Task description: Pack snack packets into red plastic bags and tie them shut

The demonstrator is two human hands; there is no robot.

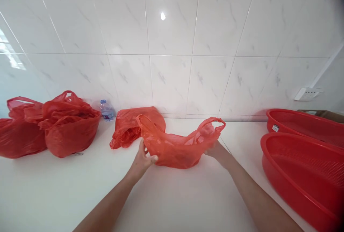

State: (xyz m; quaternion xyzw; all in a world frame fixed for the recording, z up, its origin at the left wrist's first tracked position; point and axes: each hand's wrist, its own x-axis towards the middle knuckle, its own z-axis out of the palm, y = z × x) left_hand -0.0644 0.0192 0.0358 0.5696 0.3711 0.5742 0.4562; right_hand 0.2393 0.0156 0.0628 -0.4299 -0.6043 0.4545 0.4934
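A thin red plastic bag (177, 153) sits on the white tabletop in front of me, its mouth sagging in the middle and its two handles sticking up at the sides. My left hand (143, 158) grips the bag's left side, thumb at the front and fingers partly behind the film. At the right side, my right hand (215, 150) holds the bag, its fingers mostly hidden by the plastic. What lies inside the bag cannot be made out. Just behind it to the left is a folded pile of red plastic bags (126, 121).
Two full red bags, a left one (21, 139) and a nearer one (71, 135), stand at the left. A small water bottle (106, 111) is by the tiled wall (172, 81). On the right are a front red basket (285, 174) and a rear red basket (285, 126), below a wall socket (307, 93).
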